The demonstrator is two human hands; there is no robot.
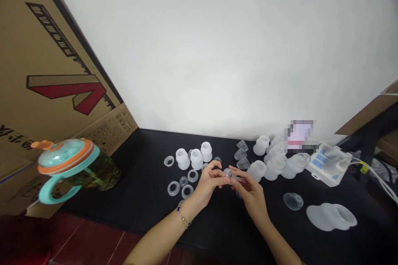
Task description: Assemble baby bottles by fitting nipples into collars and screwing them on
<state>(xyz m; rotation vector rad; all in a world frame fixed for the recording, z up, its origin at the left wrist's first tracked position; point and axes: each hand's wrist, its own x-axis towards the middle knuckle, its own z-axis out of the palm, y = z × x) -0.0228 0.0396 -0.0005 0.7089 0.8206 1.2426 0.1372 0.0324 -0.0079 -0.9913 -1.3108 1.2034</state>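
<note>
Between the two hands, over the black tabletop (137,169): clear plastic fitting (228,172), one, long axis unclear. Left hand (205,184): thumb and index pinching its left side. Right hand (253,193): fingertips gripping its right side. Both touching; neither nearer.

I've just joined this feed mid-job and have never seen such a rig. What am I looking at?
There is no robot: this is a person working bare-handed, seen through one camera worn on the head, looking forward and down. The left hand and right hand hold a small clear plastic piece between them; its exact shape is hard to tell. On the black table are translucent rings, hollow white parts and frosted plastic pieces. A lidded jug stands at the picture's left, beside a cardboard box.
</note>
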